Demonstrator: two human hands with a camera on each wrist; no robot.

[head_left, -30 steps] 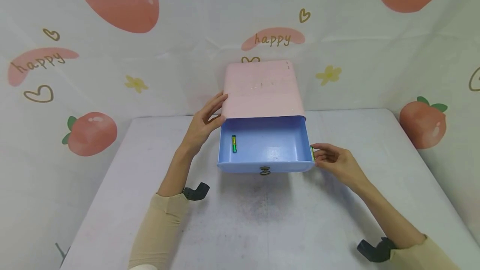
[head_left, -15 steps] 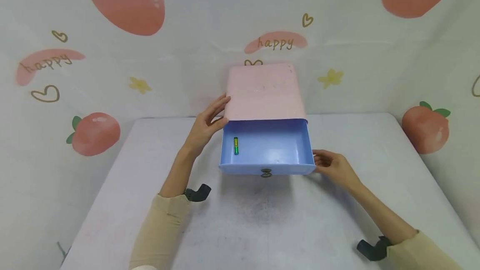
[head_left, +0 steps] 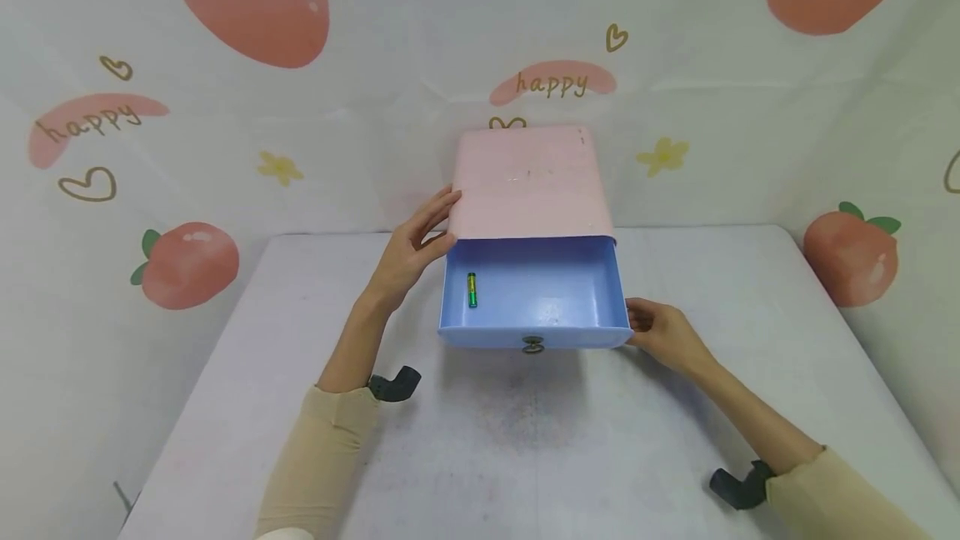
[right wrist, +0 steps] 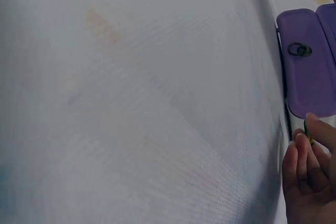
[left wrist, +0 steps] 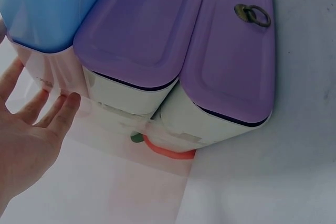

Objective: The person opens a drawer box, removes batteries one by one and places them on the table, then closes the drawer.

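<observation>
A pink box (head_left: 532, 186) has its blue drawer (head_left: 540, 290) pulled out, with a green and yellow battery (head_left: 472, 290) lying at the drawer's left. My left hand (head_left: 408, 252) rests its fingers against the box's left side; in the left wrist view these fingers (left wrist: 65, 114) are nearly straight. Just right of the drawer's front corner is my right hand (head_left: 667, 336), fingertips partly hidden by the drawer wall. In the right wrist view, thumb and fingers pinch a small green and yellow battery (right wrist: 311, 140), mostly covered.
Below the blue drawer, two purple drawer fronts (left wrist: 136, 30) with ring pulls are shut. A ring pull (head_left: 533, 346) hangs on the blue drawer's front too. The white table (head_left: 480, 457) meets a printed cloth backdrop (head_left: 375, 107) behind the box.
My right hand has lowered slightly and moved in behind the drawer's right wall, so its battery has left the head view. My left hand keeps its place on the box.
</observation>
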